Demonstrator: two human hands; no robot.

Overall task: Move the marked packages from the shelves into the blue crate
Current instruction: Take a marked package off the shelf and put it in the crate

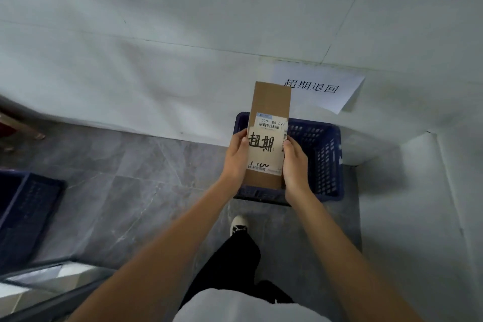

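Package (269, 102), brown cardboard, handwritten white label

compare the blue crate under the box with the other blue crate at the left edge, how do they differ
The blue crate under the box stands against the white wall below a paper sign, while the left crate sits away from that wall, cut off by the picture's edge. The first shows its slotted inner walls plainly; the left crate lies in shadow and looks darker. Both hands hold the cardboard box over the first; nothing is held over the left one. Both are dark blue, slotted, and on the grey floor.
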